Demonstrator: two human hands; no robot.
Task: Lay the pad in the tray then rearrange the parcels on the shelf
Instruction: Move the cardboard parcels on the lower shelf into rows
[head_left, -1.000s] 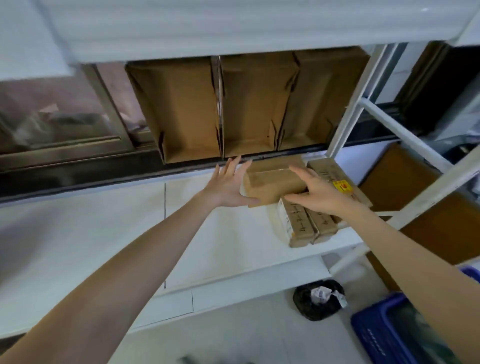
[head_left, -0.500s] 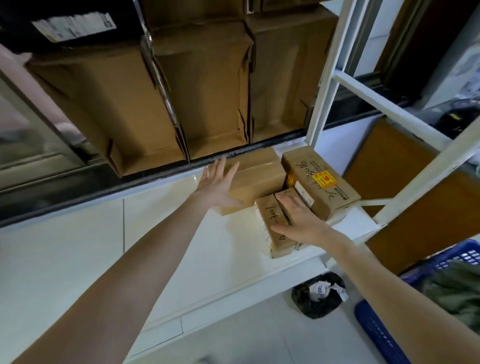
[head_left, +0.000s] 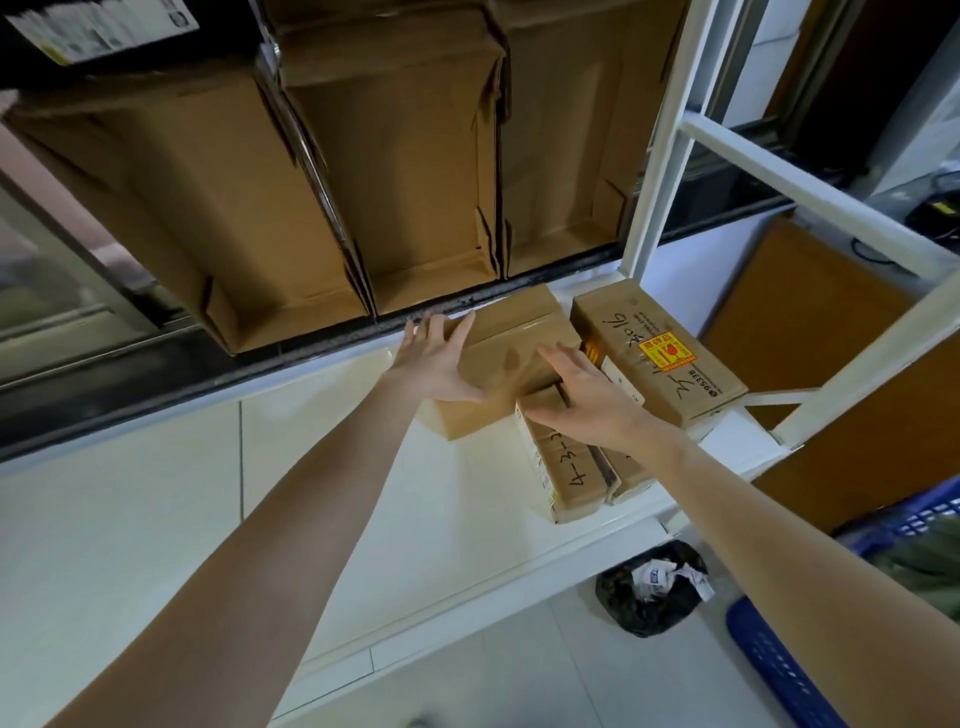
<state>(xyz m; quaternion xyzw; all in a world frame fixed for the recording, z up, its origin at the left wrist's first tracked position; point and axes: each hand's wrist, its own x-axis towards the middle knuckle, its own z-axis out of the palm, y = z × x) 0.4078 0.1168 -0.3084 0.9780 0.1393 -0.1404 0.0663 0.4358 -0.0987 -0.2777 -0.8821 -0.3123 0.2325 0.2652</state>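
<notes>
Left hand (head_left: 441, 364): fingers spread, palm flat against the left side of the big box (head_left: 511, 358); pressing, not gripping.
Right hand (head_left: 582, 400): open, fingers loosely extended, lying over the near right corner of the big box and the far end of the slim boxes (head_left: 576, 470).
Big box: on the white shelf (head_left: 415, 509), at its back edge.
Slim boxes: two, side by side, just in front of the big box, touching it.
Labelled box (head_left: 657, 353): right of the big box, yellow sticker on top.
Pad, tray: cannot tell.
</notes>
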